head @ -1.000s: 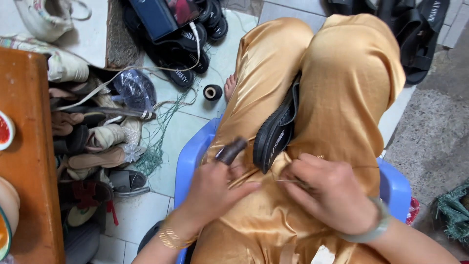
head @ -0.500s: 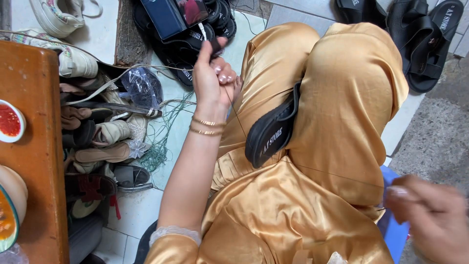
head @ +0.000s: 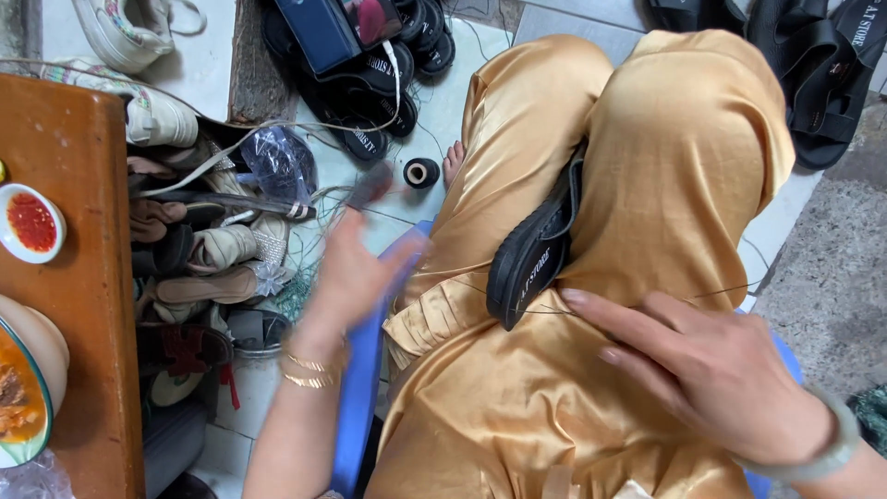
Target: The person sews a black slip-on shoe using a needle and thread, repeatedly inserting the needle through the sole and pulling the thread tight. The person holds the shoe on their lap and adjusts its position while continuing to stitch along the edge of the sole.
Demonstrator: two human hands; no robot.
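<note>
Head view, looking down at a seated person's lap. Gold satin trousers (head: 637, 185) fill most of the frame, knees raised. A blue plastic chair (head: 356, 397) shows under the legs at the left edge of the lap. A wooden bench (head: 78, 305) runs down the left side and carries a small dish of red sauce (head: 30, 223) and a bowl of orange food (head: 17, 393) at the lower edge. A pile of shoes (head: 199, 249) lies on the tiled floor between the bench and the chair; black sandals (head: 374, 102) lie further up the floor.

A black sandal (head: 536, 249) sits wedged between the thighs, sole edge outward, toe end pointing down toward the lap. A thin thread crosses the trousers just below it.

Right hand (head: 716, 370) rests flat on the lap, fingers spread and extended toward the sandal's lower end, fingertips just beside it; grip open, holding nothing visible. Left hand (head: 356, 268) is out over the chair edge, motion-blurred, with gold bangles at the wrist; a small dark object (head: 370, 185) sits at its fingertips, but cannot tell how far the grip is closed on it. A small black thread spool (head: 421, 172) stands on the floor near a bare toe.
</note>
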